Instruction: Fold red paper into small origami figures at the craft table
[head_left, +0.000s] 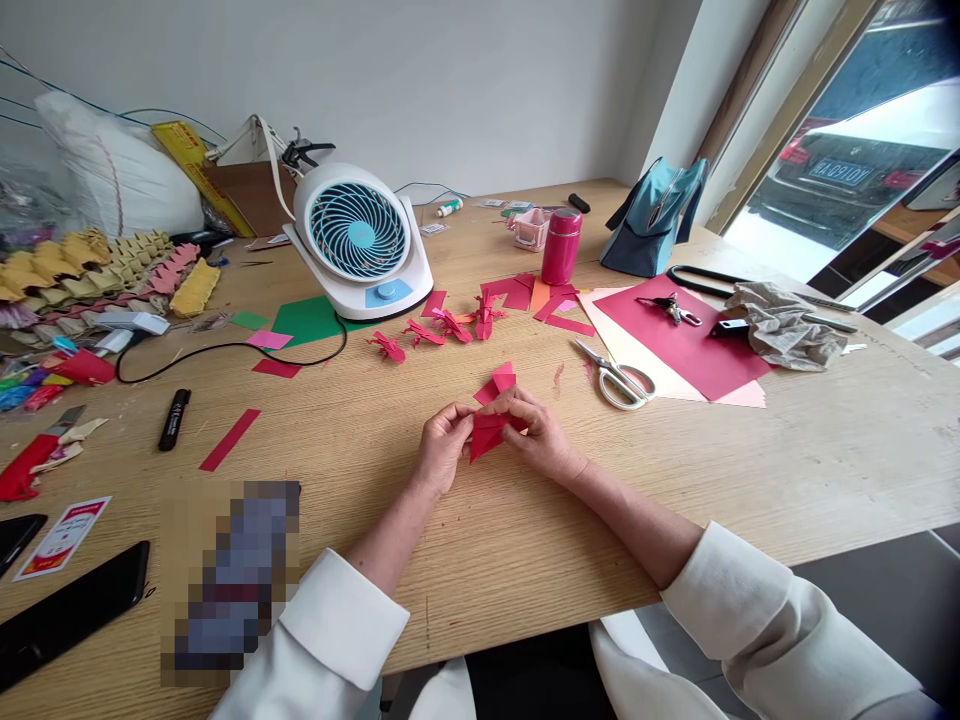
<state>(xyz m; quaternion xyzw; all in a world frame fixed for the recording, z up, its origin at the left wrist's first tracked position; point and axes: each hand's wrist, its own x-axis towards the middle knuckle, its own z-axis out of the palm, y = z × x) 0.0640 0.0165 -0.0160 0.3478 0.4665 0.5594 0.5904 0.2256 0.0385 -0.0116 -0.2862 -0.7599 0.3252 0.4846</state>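
Between my hands is a piece of folded red paper. My left hand pinches its left edge between thumb and fingers. My right hand grips its right side, the fingers covering part of the top. Just beyond them, another red paper piece lies on the wooden table. Farther back stands a row of several small folded red paper figures. White-handled scissors lie to the right of my hands, blades pointing back left.
A white fan stands at the back, beside green paper. A pink bottle, a blue bag and large red sheets are at right. A black marker, red strip and phone lie left.
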